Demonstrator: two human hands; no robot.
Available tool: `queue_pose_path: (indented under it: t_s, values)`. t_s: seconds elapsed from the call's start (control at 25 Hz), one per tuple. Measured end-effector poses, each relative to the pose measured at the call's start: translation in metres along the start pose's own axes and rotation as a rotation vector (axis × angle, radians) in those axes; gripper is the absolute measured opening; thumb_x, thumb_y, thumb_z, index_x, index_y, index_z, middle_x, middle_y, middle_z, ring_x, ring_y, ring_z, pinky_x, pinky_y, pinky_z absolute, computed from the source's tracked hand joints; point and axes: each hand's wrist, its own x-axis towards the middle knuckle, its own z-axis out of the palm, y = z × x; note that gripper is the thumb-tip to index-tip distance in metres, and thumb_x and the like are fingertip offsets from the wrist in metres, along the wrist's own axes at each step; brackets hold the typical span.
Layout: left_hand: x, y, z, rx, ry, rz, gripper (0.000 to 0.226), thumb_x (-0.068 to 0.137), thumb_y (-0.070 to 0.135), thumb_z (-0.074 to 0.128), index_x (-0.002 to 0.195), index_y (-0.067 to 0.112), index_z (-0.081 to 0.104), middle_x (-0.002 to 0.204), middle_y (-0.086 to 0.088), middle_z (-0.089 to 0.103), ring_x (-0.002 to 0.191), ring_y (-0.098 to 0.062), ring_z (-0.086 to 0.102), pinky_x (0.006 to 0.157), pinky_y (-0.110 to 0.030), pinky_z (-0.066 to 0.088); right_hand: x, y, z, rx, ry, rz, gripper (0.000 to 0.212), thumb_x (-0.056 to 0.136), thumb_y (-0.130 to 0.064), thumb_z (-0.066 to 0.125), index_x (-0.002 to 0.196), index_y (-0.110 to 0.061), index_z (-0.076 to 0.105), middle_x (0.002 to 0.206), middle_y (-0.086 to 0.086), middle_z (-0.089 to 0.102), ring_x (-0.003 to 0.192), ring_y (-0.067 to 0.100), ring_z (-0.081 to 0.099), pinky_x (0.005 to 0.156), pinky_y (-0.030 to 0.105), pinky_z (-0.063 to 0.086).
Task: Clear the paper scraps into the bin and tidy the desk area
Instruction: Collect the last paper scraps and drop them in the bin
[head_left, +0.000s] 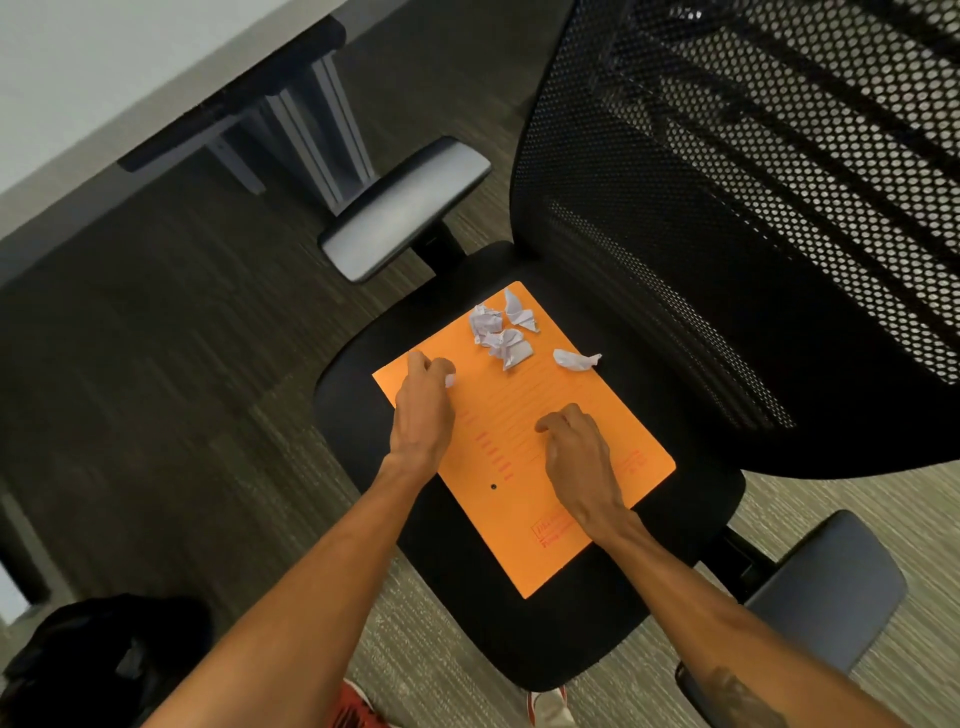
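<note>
An orange folder (519, 519) lies on the black seat of an office chair (467, 623). Several crumpled white paper scraps (501, 332) sit on the folder's far end, and one more scrap (574, 359) lies a little to their right. My left hand (425, 400) rests on the folder's left edge with its fingers closed around a small white scrap that shows at the fingertips. My right hand (574, 457) hovers over the middle of the folder, fingers curled, with nothing visible in it.
The chair's mesh backrest (727, 208) rises at the right, with armrests at upper left (405, 208) and lower right (826, 592). A white desk (104, 67) with grey legs stands at upper left. A black bin with a liner (98, 660) is on the carpet at lower left.
</note>
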Motion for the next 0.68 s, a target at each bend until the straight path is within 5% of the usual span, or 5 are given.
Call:
queue_pose_path:
  t_s: [0.12,0.2,0.32,0.52,0.68]
  values:
    - [0.000,0.001,0.001,-0.059,0.094,-0.005,0.027,0.090,-0.008,0.039,0.097,0.016,0.048,0.097,-0.005,0.049,0.075,-0.021,0.049,0.059,-0.037,0.043,0.013,0.003,-0.013,0.074,0.116,0.060,0.028,0.098,-0.001,0.047,0.120,-0.006,0.065,0.111,0.009,0.061,0.091,0.020,0.059,0.075,0.029,0.047]
    - [0.004,0.007,0.000,-0.164,0.142,-0.006,0.027,0.091,-0.005,0.039,0.098,0.020,0.046,0.084,-0.002,0.050,0.070,-0.018,0.047,0.057,-0.032,0.037,0.026,0.006,-0.024,0.147,0.185,0.090,0.032,0.097,-0.010,0.051,0.128,-0.011,0.057,0.113,0.005,0.053,0.080,0.017,0.057,0.065,0.030,0.047]
    - [0.012,0.021,0.002,-0.050,0.172,0.151,0.042,0.091,0.000,0.046,0.128,0.019,0.052,0.101,-0.002,0.047,0.085,-0.016,0.047,0.066,-0.029,0.043,0.050,0.010,-0.034,0.115,0.225,0.117,0.044,0.097,-0.019,0.056,0.139,-0.017,0.043,0.121,0.005,0.039,0.083,0.016,0.055,0.065,0.030,0.049]
    - [0.024,0.042,0.019,0.071,0.148,0.290,0.035,0.091,0.022,0.060,0.126,0.017,0.058,0.119,-0.006,0.045,0.100,-0.019,0.046,0.081,-0.036,0.049,0.076,0.017,-0.027,0.030,0.114,0.169,0.050,0.097,-0.027,0.061,0.142,-0.020,0.040,0.137,0.011,0.030,0.105,0.029,0.054,0.073,0.036,0.052]
    - [0.032,0.040,0.036,0.149,0.088,0.310,0.061,0.083,0.048,0.074,0.130,0.020,0.049,0.136,-0.009,0.040,0.112,-0.025,0.045,0.085,-0.040,0.045,0.077,0.016,-0.019,0.005,0.062,0.196,0.049,0.098,-0.032,0.062,0.141,-0.023,0.041,0.137,0.011,0.030,0.107,0.028,0.054,0.078,0.036,0.054]
